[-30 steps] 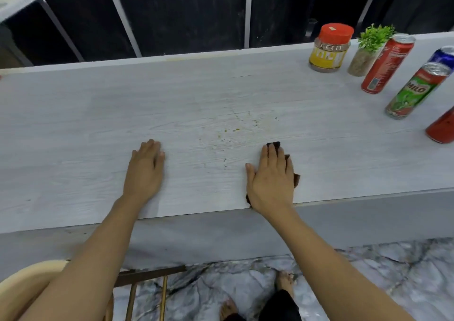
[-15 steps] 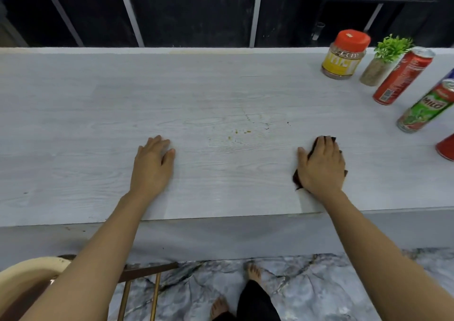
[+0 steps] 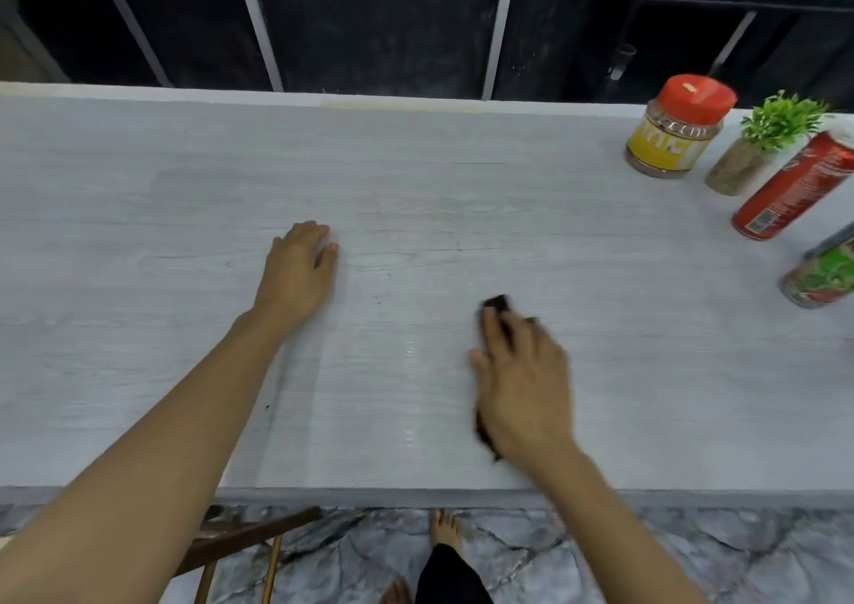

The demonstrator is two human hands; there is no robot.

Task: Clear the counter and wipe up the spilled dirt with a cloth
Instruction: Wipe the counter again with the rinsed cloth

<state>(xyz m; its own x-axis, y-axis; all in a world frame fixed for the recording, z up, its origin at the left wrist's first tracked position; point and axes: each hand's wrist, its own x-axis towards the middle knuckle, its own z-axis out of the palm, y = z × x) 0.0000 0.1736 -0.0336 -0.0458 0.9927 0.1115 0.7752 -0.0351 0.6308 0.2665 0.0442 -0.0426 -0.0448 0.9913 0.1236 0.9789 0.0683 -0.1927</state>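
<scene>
the dark cloth [image 3: 497,304] lies flat under the right hand [image 3: 522,384], which presses on it with fingers spread; bits peek out at the fingertips and wrist. the left hand [image 3: 295,275] rests open on the pale, wood-grain counter [image 3: 138,233].
</scene>
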